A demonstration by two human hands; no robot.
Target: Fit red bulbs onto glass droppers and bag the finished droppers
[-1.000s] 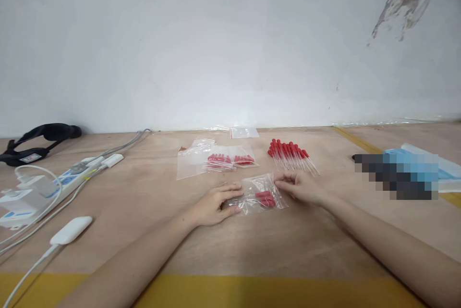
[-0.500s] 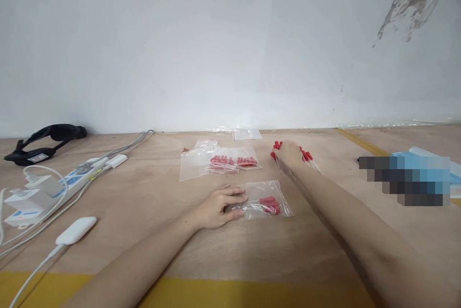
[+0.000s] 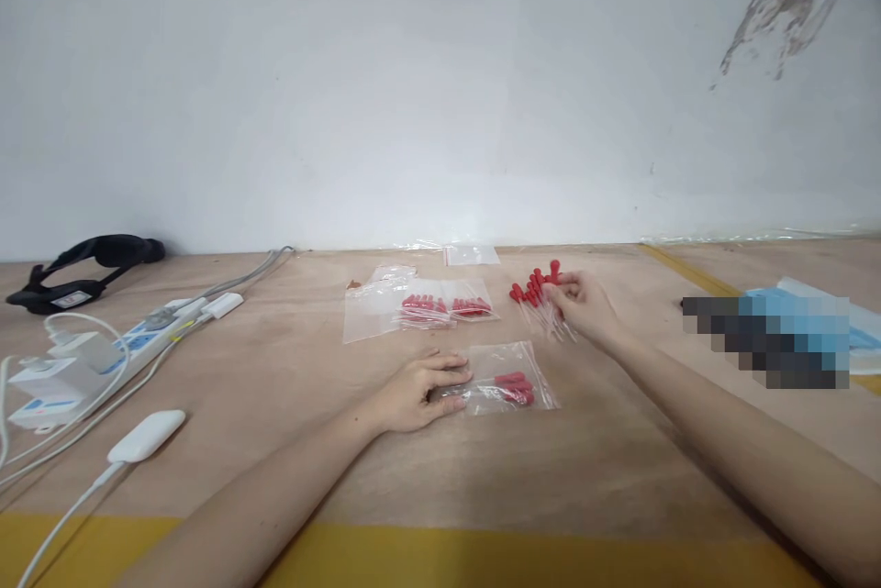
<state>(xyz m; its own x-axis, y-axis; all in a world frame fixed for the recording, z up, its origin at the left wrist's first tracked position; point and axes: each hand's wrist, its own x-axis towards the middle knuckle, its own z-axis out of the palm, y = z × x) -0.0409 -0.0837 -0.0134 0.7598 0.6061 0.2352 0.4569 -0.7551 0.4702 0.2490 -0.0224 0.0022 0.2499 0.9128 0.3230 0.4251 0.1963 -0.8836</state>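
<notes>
Plywood table (image 3: 427,469), bare and pale brown, with a yellow strip along the near edge. Both forearms reach in from that edge.

Left hand (image 3: 417,391) lies flat near the table's middle, fingers spread loose, fingertips pressing the left end of a clear zip bag (image 3: 506,383). Nothing gripped, only pinned. The bag lies flat and holds a few red-capped droppers.

Right hand (image 3: 585,305) sits farther in and to the right, fingers pinched on one dropper at the pile of loose red-bulbed droppers (image 3: 540,294). The pile lies on the table just beyond the bag, red bulbs pointing toward the far edge, clear stems fanned toward the near edge.

Toward the far edge, left of the pile, filled bags (image 3: 444,305) with red caps overlap an empty clear bag (image 3: 368,313). One more small bag (image 3: 472,254) lies close to the wall.

Left side of the table: a white charger puck (image 3: 146,435) on its cable near the near-left corner, then a white power strip (image 3: 103,354) with plugs and grey cords running toward the far edge. A black strap (image 3: 86,262) rests at the far-left corner, against the wall.

Right edge: a blurred-out patch over something blue and white (image 3: 791,331), with a yellow line running under it.

White painted wall (image 3: 413,93) closes the far edge; a scuffed, peeling patch (image 3: 785,10) shows at its upper right.
</notes>
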